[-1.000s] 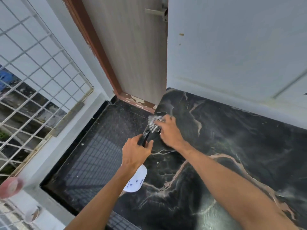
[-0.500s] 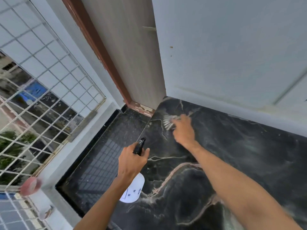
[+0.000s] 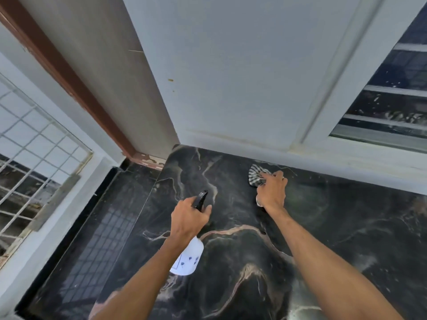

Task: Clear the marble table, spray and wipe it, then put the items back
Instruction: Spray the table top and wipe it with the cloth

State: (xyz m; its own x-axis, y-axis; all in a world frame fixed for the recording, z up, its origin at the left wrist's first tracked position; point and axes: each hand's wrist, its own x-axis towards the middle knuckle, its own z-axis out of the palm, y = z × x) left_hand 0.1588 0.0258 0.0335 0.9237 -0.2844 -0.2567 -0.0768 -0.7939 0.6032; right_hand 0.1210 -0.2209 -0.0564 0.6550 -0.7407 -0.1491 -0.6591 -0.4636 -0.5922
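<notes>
We hold the spray bottle (image 3: 188,259) in our left grip (image 3: 188,219), the fingers curled round its neck just under the black trigger head, which points away from us and a little to the right. The bottle's white body, marked with small blue spots, hangs below the wrist and tilts back toward us over the near left part of the surface (image 3: 346,227); we cannot tell whether its base touches the stone. Our right grip (image 3: 272,190) is closed on the striped cloth (image 3: 255,175) and presses it down on the marble near the far edge, close to the foot of the pale wall (image 3: 231,77). The cloth is bunched, its grey and white stripes fanning out past the fingertips on the left, with a small fold showing under the heel of the hand. The two grips are well apart, the left one nearer to us. The surface is black marble with pale and pinkish veins, and a faint hazy ring shows on it just right of the cloth hand. To the left, below the surface's edge, lies a dark floor (image 3: 92,239), which meets a door (image 3: 104,77) in a brown frame (image 3: 57,65). A white window grille (image 3: 30,146) stands at the far left, and a window (image 3: 392,100) sits at the upper right.
</notes>
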